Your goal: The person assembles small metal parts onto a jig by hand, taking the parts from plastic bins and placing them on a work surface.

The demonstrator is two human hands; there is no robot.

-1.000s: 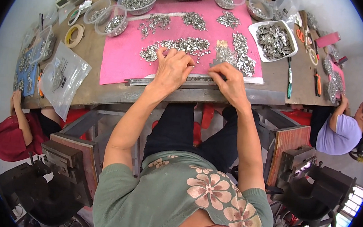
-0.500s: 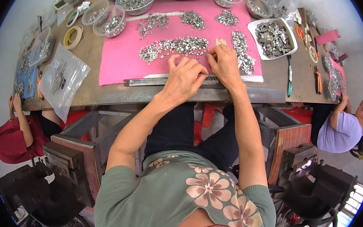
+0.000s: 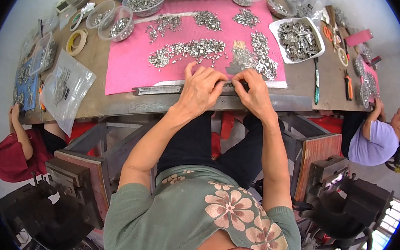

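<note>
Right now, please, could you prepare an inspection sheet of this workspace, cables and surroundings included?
Surface: pink mat on a brown table.
Work things: silvery pieces in piles; grey strip along the mat's near edge.
Clutter: tape roll and clear bag at left, orange-handled tool at right.
Hands: left hand and right hand close together at the strip; anything held is too small to tell.
Cables: nothing clearly seen.
Surroundings: co-worker in red at left, another in purple at right.

Bright, evenly lit — fisheye-bent edges, black corners
</note>
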